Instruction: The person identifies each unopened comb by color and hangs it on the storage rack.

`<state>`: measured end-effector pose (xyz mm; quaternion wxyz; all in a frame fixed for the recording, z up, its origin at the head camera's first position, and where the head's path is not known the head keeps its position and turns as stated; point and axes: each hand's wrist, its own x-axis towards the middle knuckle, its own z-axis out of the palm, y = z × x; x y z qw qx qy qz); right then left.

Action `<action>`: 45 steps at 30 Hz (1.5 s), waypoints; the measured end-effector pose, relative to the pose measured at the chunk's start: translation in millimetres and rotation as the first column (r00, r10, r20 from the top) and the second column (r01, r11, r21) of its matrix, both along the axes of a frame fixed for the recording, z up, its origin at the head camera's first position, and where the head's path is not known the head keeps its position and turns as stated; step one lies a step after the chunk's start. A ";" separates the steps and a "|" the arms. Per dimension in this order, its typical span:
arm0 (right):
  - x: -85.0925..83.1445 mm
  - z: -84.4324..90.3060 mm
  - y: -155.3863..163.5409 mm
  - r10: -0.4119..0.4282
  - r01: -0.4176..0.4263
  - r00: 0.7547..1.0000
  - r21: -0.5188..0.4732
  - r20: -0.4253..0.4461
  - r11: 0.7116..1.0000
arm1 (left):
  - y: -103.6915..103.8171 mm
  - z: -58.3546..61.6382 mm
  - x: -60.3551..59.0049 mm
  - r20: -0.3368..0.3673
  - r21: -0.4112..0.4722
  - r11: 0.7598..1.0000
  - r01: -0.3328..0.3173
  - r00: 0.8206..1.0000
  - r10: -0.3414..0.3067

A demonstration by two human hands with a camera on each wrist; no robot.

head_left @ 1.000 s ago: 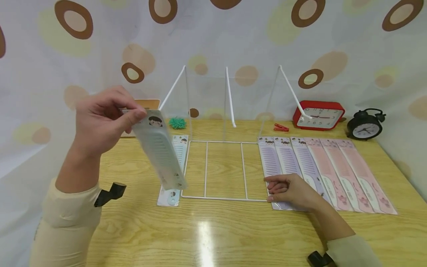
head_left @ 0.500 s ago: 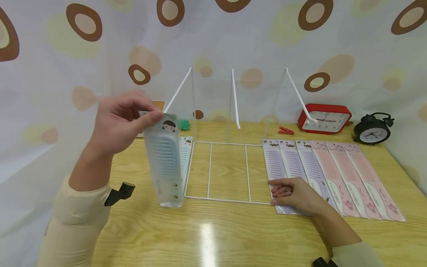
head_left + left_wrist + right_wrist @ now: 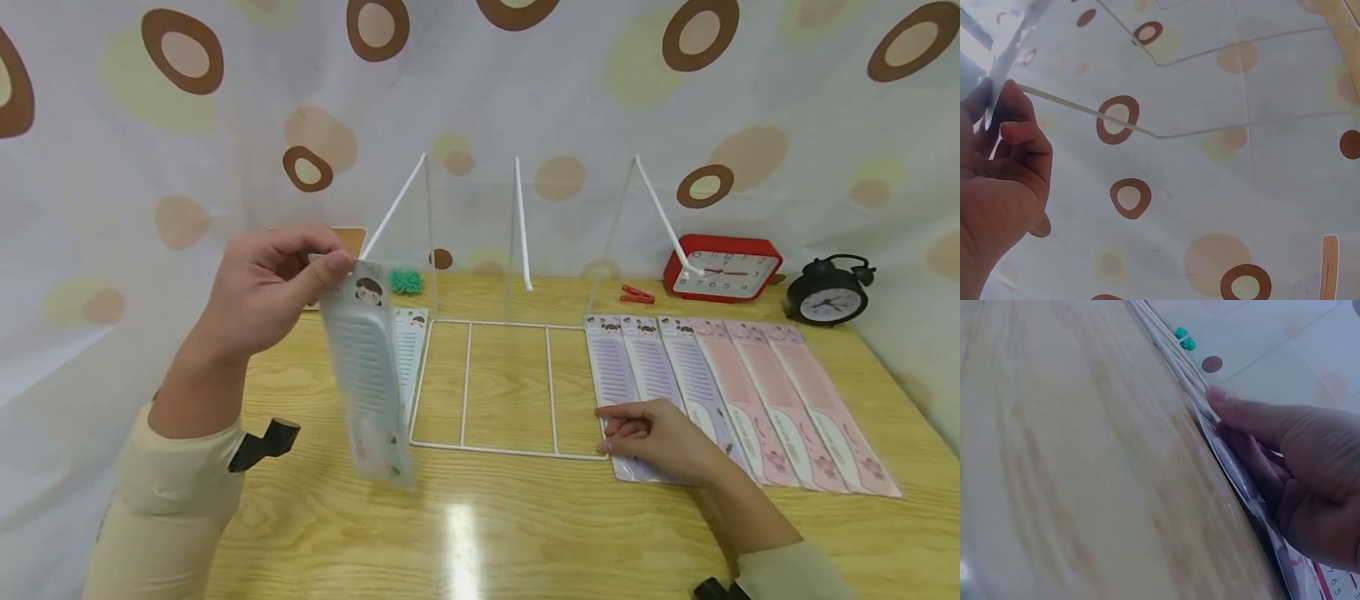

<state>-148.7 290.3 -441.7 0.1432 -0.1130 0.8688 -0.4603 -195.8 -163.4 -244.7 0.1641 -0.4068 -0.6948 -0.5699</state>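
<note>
Since half a second ago your left hand [image 3: 258, 287] has swung the comb pack's lower end off the table; it now hangs clear, tilted slightly. You pinch its top edge between thumb and curled fingers. Comb pack [image 3: 367, 375]: pale blue-grey comb in clear sleeve, cartoon face on the header card. Your right hand [image 3: 660, 437] rests on the near end of the leftmost purple comb pack [image 3: 611, 375], fingers loosely bent, fingertips at the white wire rack [image 3: 468, 379] corner. Farther back: red clock [image 3: 722, 268], black alarm clock [image 3: 825, 298].
</note>
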 end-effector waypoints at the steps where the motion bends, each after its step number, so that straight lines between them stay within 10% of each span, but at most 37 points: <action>1: -0.3 0.8 -1.4 -0.007 0.007 1.000 0.015 -0.007 1.000 | -0.3 0.9 0.2 -0.002 -0.013 1.000 -0.013 1.000 0.013; 11: -6.4 12.6 -11.0 0.021 -0.021 0.999 0.033 -0.027 0.999 | -5.9 6.3 1.7 -0.049 0.079 0.995 -0.068 0.996 0.072; 18: -6.7 12.8 -6.2 0.049 -0.049 0.999 0.030 -0.007 0.998 | -5.6 5.4 6.0 -0.047 -0.052 0.989 -0.136 0.990 0.133; 45: -1.1 8.7 -2.4 0.063 -0.063 0.998 -0.018 0.006 0.998 | 2.7 -2.7 6.4 0.039 0.075 0.991 -0.111 0.993 0.108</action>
